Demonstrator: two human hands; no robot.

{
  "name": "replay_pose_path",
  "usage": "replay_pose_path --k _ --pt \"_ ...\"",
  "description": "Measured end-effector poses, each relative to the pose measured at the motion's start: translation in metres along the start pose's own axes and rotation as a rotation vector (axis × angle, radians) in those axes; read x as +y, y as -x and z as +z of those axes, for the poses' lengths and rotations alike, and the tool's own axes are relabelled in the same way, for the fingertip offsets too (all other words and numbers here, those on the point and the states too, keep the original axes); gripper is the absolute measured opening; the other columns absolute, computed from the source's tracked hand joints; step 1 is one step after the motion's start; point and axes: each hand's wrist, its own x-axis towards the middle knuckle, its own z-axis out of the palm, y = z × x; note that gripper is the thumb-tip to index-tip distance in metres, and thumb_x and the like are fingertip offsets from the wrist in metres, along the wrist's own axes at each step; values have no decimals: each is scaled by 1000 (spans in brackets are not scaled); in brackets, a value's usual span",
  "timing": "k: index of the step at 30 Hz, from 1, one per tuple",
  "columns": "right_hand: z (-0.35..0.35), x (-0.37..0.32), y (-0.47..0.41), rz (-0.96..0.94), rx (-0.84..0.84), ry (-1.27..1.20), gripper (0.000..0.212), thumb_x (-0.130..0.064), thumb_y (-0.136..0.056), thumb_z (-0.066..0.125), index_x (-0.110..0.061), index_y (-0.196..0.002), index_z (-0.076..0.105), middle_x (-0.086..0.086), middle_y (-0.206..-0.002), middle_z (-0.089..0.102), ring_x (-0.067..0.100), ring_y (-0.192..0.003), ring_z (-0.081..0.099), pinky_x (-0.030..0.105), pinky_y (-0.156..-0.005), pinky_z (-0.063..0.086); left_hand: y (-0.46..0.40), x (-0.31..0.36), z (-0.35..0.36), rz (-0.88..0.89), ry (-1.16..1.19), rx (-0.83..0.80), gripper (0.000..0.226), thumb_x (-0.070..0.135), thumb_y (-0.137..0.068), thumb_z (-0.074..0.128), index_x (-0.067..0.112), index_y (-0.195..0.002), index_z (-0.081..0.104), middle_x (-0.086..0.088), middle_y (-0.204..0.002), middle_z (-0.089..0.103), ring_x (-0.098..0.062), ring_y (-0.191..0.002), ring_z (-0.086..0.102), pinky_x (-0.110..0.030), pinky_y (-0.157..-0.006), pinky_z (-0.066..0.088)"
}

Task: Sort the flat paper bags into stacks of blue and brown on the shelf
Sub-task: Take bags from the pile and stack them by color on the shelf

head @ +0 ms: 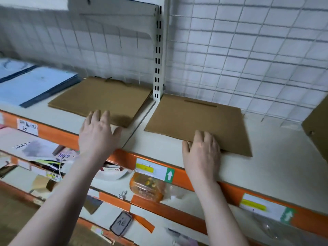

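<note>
A stack of flat brown paper bags [103, 100] lies on the white shelf [276, 162], left of the upright post. A single flat brown bag [198, 119] lies to the right of the post. A stack of flat blue bags [35, 84] sits at the far left. My left hand [97, 134] hovers with straight, spread fingers at the front edge of the brown stack; contact is unclear. My right hand [202, 150] rests on the front edge of the single brown bag, fingers bent down onto it.
A white slotted post [158, 50] divides the shelf, with wire grid behind. Another brown bag [317, 128] leans at the right edge. Orange shelf lips [186, 176] carry price labels. Lower shelves hold assorted packets and stationery.
</note>
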Motion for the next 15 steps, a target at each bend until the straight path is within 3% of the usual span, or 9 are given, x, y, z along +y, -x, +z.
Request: replay_pose_path --k 3,8,12,15 --pt "3 -35 12 -65 0 -27 40 -22 -72 76 1 -103 66 21 -92 62 39 -90 60 45 -83 50 5 -37 -19 -74 13 20 58 30 -86 61 4 -135 44 -21 -142 40 -37 -134 30 -44 -109 26" --pt "7 -117 41 -159 -79 -62 48 -30 -83 66 -2 -122 58 20 -112 58 36 -107 53 44 -94 42 19 -117 -52 -142 5 70 59 29 -86 62 2 -135 44 -24 -140 41 -38 -133 33 -46 -106 30" --pt "13 -193 76 -214 -84 -105 50 -28 -80 69 0 -120 60 23 -109 59 39 -105 55 45 -92 44 30 -189 -84 -177 -17 112 58 29 -85 62 0 -132 45 -24 -136 44 -39 -129 35 -46 -103 31" --pt "17 -248 102 -264 -120 -123 52 -30 -85 64 -3 -128 54 22 -119 56 38 -115 50 46 -99 39 39 -243 -107 -185 -25 172 56 23 -82 65 -3 -128 48 -26 -129 49 -41 -123 41 -47 -101 32"
